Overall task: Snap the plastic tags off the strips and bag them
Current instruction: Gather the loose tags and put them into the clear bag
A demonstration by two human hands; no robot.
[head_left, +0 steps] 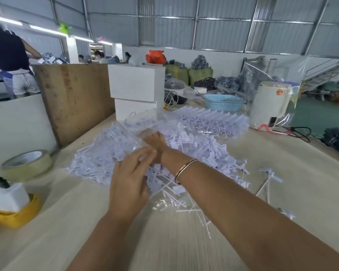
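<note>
A wide shed with corrugated metal walls and a beamed roof holds several workers at the far left, and in front of them stretches a pale, smooth wood-grain counter [47, 241].

At its left edge a white block with a black plug sits in a yellow tray [14, 218], and just behind lies a fat roll of beige tape [25, 165], both within easy reach, probably for sealing.

Next comes a clear, crinkly plastic bag [110, 147], lying flat and already stuffed with thin white tags, their stems poking every way.

The left hand [128, 184] rests at the bag's near edge, its fingers [145, 155] curled and pinched at the film or at tags; which of the two cannot be told.

The right hand [155, 141], with a slim metal bangle [186, 169] on the wrist, reaches across and appears to be inside or under the glossy film of the bag's mouth. Its grip is hidden, so how far it is closed cannot be told. It is likely pushing tags in while the other hand steadies the opening.

Under and around both wrists spreads a loose heap of snapped tags [204, 153], small flat rectangles on stiff stems.

Behind it, whole strips [213, 120] lie stacked like combs, still to be snapped.

A few stray tags lie apart to the right, near a pale blue perforated basket [223, 103] further back.
</note>
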